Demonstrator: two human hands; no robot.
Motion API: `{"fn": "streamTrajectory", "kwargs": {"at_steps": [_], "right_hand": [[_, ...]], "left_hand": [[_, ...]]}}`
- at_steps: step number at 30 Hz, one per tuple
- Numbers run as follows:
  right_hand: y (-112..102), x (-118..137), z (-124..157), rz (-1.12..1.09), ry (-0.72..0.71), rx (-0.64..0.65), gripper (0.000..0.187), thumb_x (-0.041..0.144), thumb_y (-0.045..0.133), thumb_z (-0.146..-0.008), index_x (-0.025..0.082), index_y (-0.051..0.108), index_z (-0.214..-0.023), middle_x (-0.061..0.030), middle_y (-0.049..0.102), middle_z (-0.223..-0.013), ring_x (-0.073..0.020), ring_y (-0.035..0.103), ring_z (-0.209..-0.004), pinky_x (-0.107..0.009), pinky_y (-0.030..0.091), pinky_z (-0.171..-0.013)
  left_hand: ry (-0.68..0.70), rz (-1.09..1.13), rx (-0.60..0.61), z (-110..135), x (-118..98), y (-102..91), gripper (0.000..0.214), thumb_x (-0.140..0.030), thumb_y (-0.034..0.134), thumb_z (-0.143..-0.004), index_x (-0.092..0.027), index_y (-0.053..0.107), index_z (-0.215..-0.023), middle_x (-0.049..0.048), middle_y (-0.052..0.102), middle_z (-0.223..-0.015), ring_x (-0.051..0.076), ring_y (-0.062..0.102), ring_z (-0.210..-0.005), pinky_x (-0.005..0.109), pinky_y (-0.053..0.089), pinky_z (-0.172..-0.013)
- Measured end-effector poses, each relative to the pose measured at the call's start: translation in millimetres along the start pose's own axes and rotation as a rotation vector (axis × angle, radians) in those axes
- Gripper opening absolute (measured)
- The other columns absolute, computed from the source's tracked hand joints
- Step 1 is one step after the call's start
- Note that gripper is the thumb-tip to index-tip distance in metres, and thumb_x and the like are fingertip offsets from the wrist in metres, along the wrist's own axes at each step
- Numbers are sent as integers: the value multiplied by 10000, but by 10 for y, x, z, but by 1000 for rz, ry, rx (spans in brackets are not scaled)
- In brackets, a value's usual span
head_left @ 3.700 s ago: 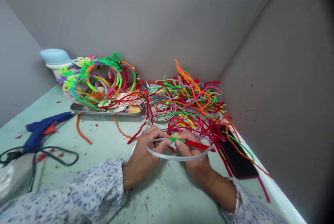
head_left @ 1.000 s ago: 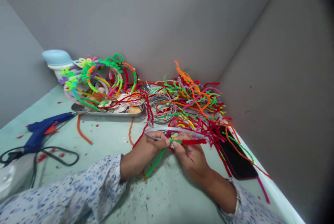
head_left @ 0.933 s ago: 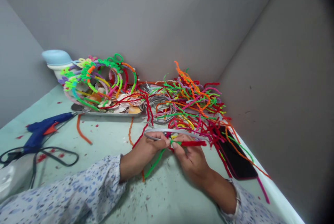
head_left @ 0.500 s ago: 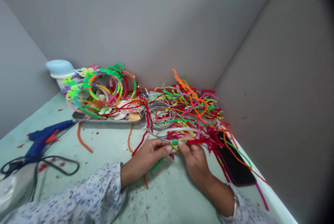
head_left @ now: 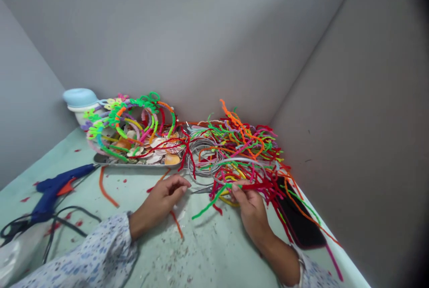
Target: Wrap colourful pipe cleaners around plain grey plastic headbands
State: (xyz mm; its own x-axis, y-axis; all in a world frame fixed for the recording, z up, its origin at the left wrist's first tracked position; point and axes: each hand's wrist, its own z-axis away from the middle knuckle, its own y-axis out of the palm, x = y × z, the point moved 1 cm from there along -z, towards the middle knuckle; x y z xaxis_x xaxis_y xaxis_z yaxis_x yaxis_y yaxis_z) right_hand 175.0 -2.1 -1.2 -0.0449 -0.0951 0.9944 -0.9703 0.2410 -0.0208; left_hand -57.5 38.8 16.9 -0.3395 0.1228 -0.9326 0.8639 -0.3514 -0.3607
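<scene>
My right hand (head_left: 248, 203) pinches a green pipe cleaner (head_left: 209, 205) where it meets a red fuzzy length (head_left: 256, 186) that runs off to the right. The green tail hangs free, slanting down to the left. Left of it, my left hand (head_left: 164, 201) is held apart, fingers loosely curled, with nothing visible in them. Between the hands lie scissors (head_left: 203, 190), their blade pointing left and the handles hidden under pipe cleaners. Behind my right hand a grey band (head_left: 246, 160) arcs across the pile; its ends are hard to follow.
Behind are a heap of coloured pipe cleaners (head_left: 248, 133), coiled wire (head_left: 201, 145), and a metal tray (head_left: 134, 165) with shells and decorated hoops (head_left: 134, 102). A blue glue gun (head_left: 56, 185) with its cord lies left. A dark phone (head_left: 301, 221) lies right, a lidded cup (head_left: 80, 102) back left.
My left hand has let go of the green pipe cleaner and moved left. The green tail now shows in full, and the scissors blade has come into view. My right hand keeps its grip.
</scene>
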Motion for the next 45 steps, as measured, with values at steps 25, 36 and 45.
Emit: {"fn": "streamTrajectory", "kwargs": {"at_steps": [25,36,45], "right_hand": [[32,-18,37,-155,71,220,303,438,599,-830,171,550,-695,19,524,-598,-124,488,-580,-251,414,-589],[21,-60,45,-206,74,257,233,382,604,-849,174,606,-956,25,553,-644,-124,513,-603,-250,424,-591],[24,-77,32,-302,105,297,182,352,612,-849,170,612,-862,32,552,-610,-102,502,-553,-232,418,-562]], "left_hand": [[83,353,63,-214,-175,637,190,-284,693,-761,-122,683,-859,53,695,-749,149,627,-648,257,494,-622],[107,380,36,-212,-146,633,146,-261,733,-730,-128,712,-786,40,688,-740,149,638,-670,258,504,-648],[136,357,51,-197,-164,621,110,-236,730,-739,-144,740,-798,39,713,-726,154,658,-679,251,512,-647]]}}
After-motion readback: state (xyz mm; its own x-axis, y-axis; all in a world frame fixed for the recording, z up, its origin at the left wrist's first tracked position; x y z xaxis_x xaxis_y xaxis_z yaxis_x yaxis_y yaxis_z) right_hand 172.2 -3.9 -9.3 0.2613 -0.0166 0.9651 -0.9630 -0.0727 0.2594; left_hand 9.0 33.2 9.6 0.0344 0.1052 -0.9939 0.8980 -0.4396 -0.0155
